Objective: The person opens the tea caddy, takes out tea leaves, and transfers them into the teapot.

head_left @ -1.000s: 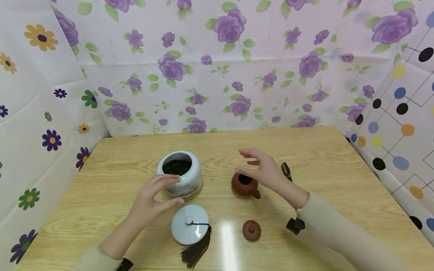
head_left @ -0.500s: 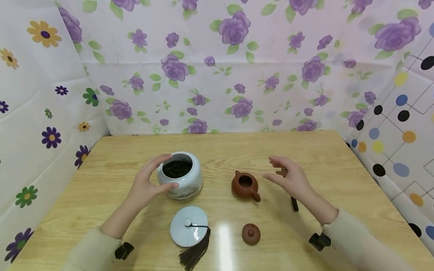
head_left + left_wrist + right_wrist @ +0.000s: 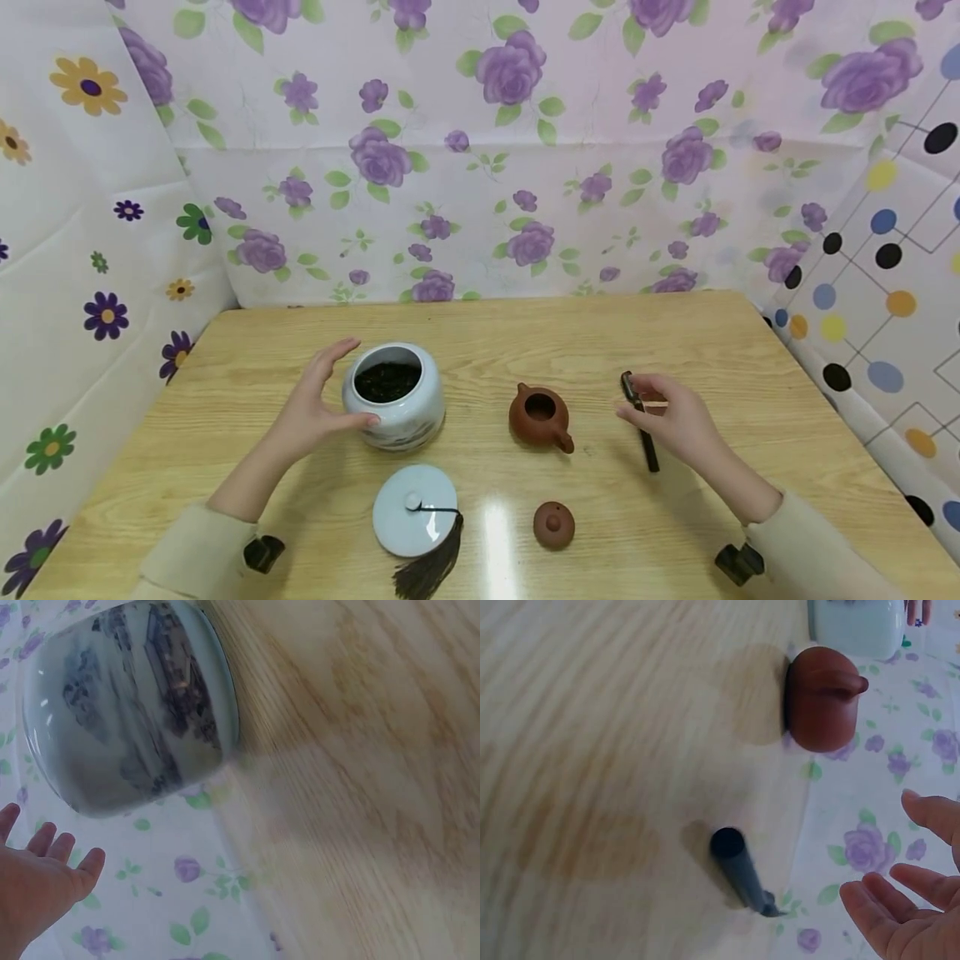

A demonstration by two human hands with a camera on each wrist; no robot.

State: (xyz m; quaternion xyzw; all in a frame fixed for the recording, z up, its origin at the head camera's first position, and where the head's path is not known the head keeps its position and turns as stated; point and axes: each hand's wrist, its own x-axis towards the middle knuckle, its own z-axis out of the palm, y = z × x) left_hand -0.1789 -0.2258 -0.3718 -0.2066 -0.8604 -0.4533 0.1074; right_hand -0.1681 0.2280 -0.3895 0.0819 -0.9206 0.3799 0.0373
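Observation:
A white porcelain jar (image 3: pixel 411 417) with dark tea leaves inside stands at the left, its mouth uncovered. My left hand (image 3: pixel 313 415) is at its left side, fingers spread and thumb overlapping the front in the head view. In the left wrist view a gap shows between the fingers and the jar (image 3: pixel 127 712). A slim dark tea scoop (image 3: pixel 649 454) lies at the right. My right hand (image 3: pixel 684 418) hovers right by it, thumb and fingers parted with nothing between them. The right wrist view has the scoop (image 3: pixel 742 874) apart from the hand (image 3: pixel 915 911).
Between the hands sits a brown clay teapot (image 3: pixel 534 429), lid off. Its small round lid (image 3: pixel 553 527) lies in front of it. The jar's pale lid (image 3: pixel 405 533), with a dark tassel (image 3: pixel 429 571), lies before the jar. Floral cloth (image 3: pixel 480 208) hangs behind the table.
My right hand has moved right, from above the teapot to the scoop. My left hand has shifted left and away, from in front of the jar to its left side.

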